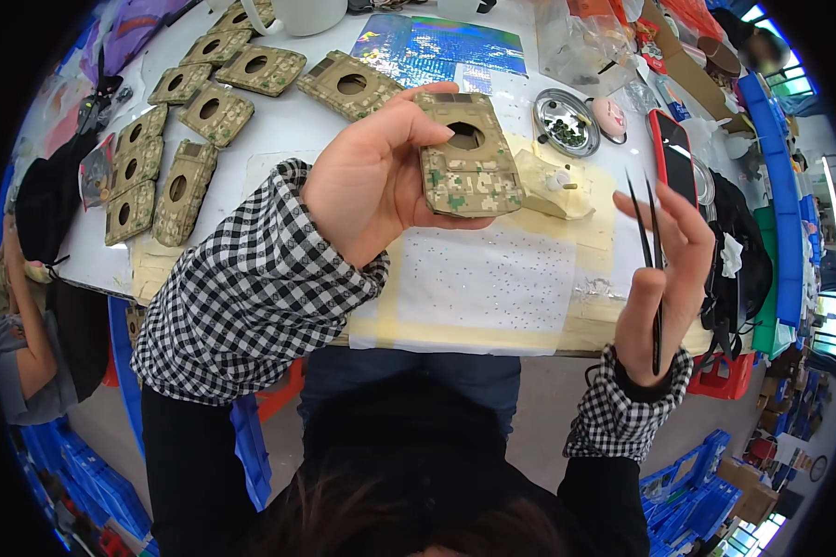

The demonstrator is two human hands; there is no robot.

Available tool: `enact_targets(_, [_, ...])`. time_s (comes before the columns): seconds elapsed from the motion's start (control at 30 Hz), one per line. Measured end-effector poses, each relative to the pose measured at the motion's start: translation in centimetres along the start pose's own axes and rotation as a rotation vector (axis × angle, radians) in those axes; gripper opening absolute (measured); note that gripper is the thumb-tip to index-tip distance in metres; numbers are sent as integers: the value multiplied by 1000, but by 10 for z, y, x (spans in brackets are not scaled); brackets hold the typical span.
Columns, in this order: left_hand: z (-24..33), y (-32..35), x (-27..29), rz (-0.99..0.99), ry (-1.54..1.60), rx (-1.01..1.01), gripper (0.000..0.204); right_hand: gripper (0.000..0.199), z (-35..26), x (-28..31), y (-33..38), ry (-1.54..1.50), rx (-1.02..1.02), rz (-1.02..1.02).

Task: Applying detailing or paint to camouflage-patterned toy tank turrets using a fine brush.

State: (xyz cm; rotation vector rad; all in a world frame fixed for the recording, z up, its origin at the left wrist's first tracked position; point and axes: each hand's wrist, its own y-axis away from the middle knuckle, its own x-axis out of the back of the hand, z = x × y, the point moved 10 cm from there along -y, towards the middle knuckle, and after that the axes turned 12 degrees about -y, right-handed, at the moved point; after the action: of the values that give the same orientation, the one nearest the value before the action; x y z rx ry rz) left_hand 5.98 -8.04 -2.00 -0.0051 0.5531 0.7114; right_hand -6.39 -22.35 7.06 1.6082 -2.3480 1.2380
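My left hand is closed round a camouflage model tank hull, raised over the table, its round hole facing up and my thumb at the hole's edge. Black tweezers are in my right hand, off to the right; their tips point away from me, stand apart and grip nothing. Several similar hulls lie in a loose group at the far left. Below my hands a white sheet is dotted with tiny specks. A round dish with small dark green bits sits beyond the held hull.
A yellowish wrapped pad with a small white knob lies right of the hull. Farther right are a pink round object and a red-edged phone. A shiny blue sheet and a white mug stand behind. Another person's arm shows at left.
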Motion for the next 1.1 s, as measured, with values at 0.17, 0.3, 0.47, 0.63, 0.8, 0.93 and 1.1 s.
enact_targets(0.17, [-1,-1,2,9,-7,-6,47,24,34,-15,35,-394,-475,-216])
enact_targets(0.3, [-1,-2,3,11,-8,-8,47,17,53,-25,36,-376,-483,-264])
enact_targets(0.47, [-3,-3,4,14,-9,-6,47,22,78,-30,48,-580,-691,-116])
enact_targets(0.63, [-3,-2,3,15,-21,-1,47,22,84,-32,48,-558,-718,-125])
enact_targets(0.8, [-3,-2,3,3,-30,-14,47,21,84,-34,48,-539,-721,-138])
enact_targets(0.93, [-5,-3,4,-7,-35,-15,46,21,84,-34,48,-532,-721,-139])
enact_targets(1.1, [-4,-3,3,9,-35,-16,46,21,83,-34,47,-524,-715,-147])
